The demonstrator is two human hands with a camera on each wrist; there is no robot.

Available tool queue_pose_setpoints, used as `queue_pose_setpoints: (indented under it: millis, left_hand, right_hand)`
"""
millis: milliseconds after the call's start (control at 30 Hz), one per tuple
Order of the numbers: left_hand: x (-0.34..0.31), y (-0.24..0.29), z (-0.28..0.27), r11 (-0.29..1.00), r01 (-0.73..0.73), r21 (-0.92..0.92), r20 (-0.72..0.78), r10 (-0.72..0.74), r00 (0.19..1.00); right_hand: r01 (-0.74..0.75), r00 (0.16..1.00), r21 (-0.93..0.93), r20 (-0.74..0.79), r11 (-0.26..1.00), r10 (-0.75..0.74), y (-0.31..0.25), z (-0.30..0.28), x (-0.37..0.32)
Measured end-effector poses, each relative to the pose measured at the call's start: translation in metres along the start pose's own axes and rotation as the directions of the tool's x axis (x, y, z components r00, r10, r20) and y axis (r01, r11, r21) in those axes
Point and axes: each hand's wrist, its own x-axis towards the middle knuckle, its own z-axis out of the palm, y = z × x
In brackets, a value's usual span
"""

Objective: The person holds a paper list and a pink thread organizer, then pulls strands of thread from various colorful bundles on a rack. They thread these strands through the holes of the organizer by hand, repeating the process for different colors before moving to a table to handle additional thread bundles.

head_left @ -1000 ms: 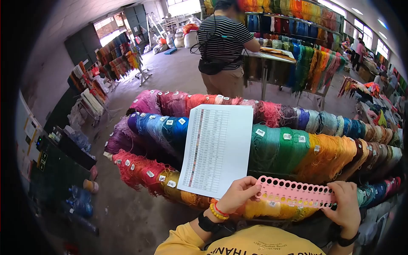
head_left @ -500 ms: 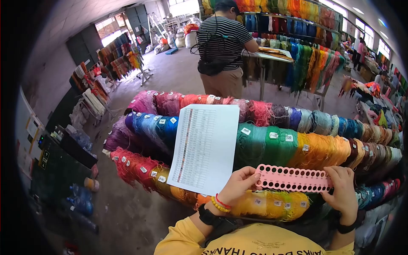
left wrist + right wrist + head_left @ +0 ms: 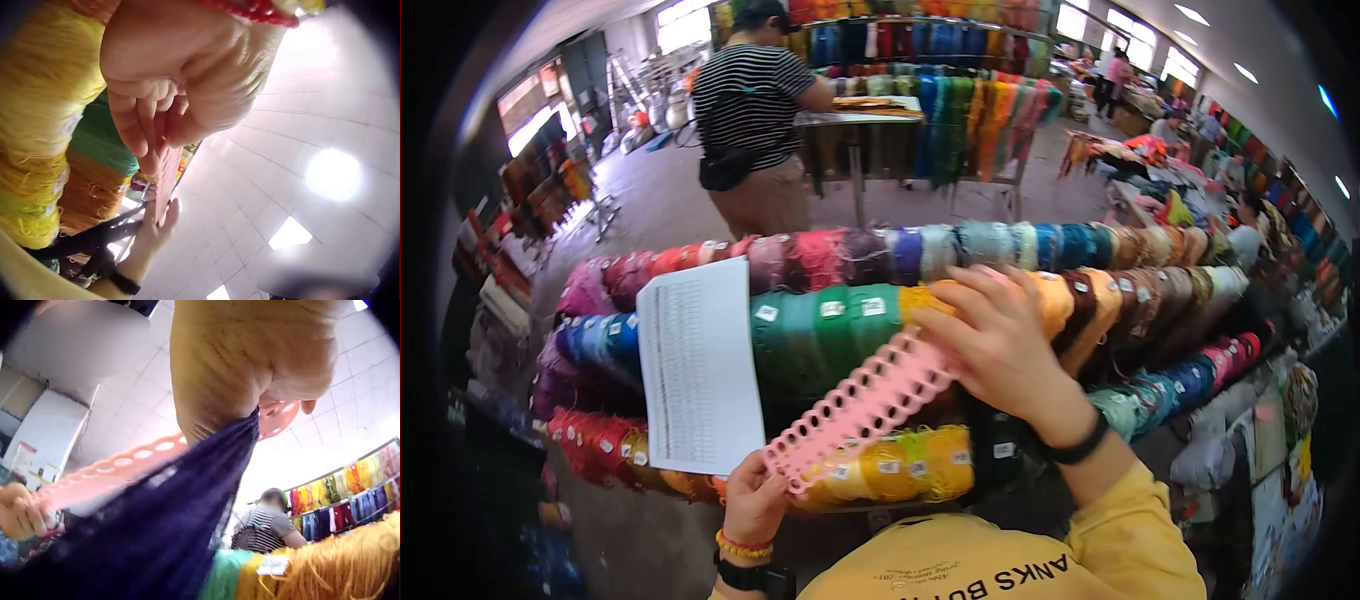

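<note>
My left hand (image 3: 757, 505) pinches the lower left end of a pink card (image 3: 855, 412) with rows of holes; the left wrist view shows that hand (image 3: 187, 69) with thumb and fingers on the card (image 3: 166, 178). At the card's upper right end, my right hand (image 3: 1005, 345) grips it, back of the hand up, over orange thread. In the right wrist view, dark purple strands (image 3: 181, 506) hang by the right hand (image 3: 256, 362), in front of the card (image 3: 119, 469); how they are held is hidden. A printed sheet (image 3: 700, 380) lies over the thread rows, left of the card.
Rows of tagged, coloured thread, including green hanks (image 3: 830, 325) and yellow hanks (image 3: 900, 470), stretch across in front of me. Beyond them a person in a striped shirt (image 3: 750, 100) stands at a table (image 3: 870, 115). More thread racks and people are at the right.
The head view has turned right. The card has gone from nearly level to steeply slanted, its right end raised with my right hand, which has moved forward over the middle thread row.
</note>
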Motion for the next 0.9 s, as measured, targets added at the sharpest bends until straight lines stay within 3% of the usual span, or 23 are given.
queue_pose_setpoints:
  millis: [67, 100, 133, 267, 400, 433, 467, 567, 733, 833, 900]
  left_hand:
    - [-0.005, -0.015, 0.004, 0.997, 0.026, -0.076, -0.027, -0.028, 0.999]
    - [-0.005, -0.026, 0.01, 0.993, 0.043, -0.111, -0.043, -0.048, 0.998]
    - [-0.005, -0.034, 0.014, 0.987, 0.058, -0.147, -0.056, -0.067, 0.996]
    - [-0.011, -0.062, 0.021, 0.985, 0.091, -0.146, -0.173, -0.116, 0.978]
    - [-0.02, -0.087, 0.035, 0.982, 0.098, -0.159, -0.224, -0.133, 0.965]
    - [-0.021, -0.094, 0.04, 0.984, 0.106, -0.146, -0.233, -0.138, 0.963]
    - [-0.022, -0.098, 0.041, 0.986, 0.166, 0.015, -0.263, -0.156, 0.952]
    - [-0.022, -0.1, 0.041, 0.922, 0.321, 0.215, -0.327, -0.242, 0.914]
    - [-0.024, -0.091, 0.052, 0.844, 0.446, 0.298, -0.226, -0.391, 0.892]
    - [-0.023, -0.082, 0.061, 0.791, 0.494, 0.362, -0.274, -0.416, 0.867]
    - [-0.024, -0.076, 0.063, 0.782, 0.483, 0.393, -0.312, -0.38, 0.871]
  right_hand:
    - [-0.066, 0.995, -0.054, -0.084, 0.996, 0.061, 0.011, 0.044, 0.005]
    - [-0.097, 0.995, -0.136, -0.033, 0.986, 0.093, 0.017, 0.067, 0.0]
    - [-0.101, 0.993, -0.089, 0.059, 0.991, 0.107, 0.017, 0.069, -0.005]
    - [-0.128, 0.954, 0.011, 0.275, 0.992, 0.12, 0.024, 0.049, -0.042]
    - [-0.278, 0.931, 0.078, 0.267, 0.957, 0.249, 0.06, 0.013, -0.092]
    - [-0.315, 0.927, 0.056, 0.232, 0.948, 0.294, 0.071, 0.004, -0.104]
    - [-0.35, 0.92, 0.063, 0.211, 0.934, 0.331, 0.084, -0.002, -0.119]
    - [-0.459, 0.877, 0.07, 0.195, 0.886, 0.439, 0.121, -0.018, -0.157]
    - [-0.674, 0.739, 0.151, 0.14, 0.723, 0.659, 0.167, -0.047, -0.199]
    - [-0.816, 0.578, 0.152, 0.226, 0.558, 0.784, 0.19, -0.066, -0.212]
    - [-0.845, 0.534, 0.115, 0.202, 0.522, 0.821, 0.211, -0.067, -0.228]
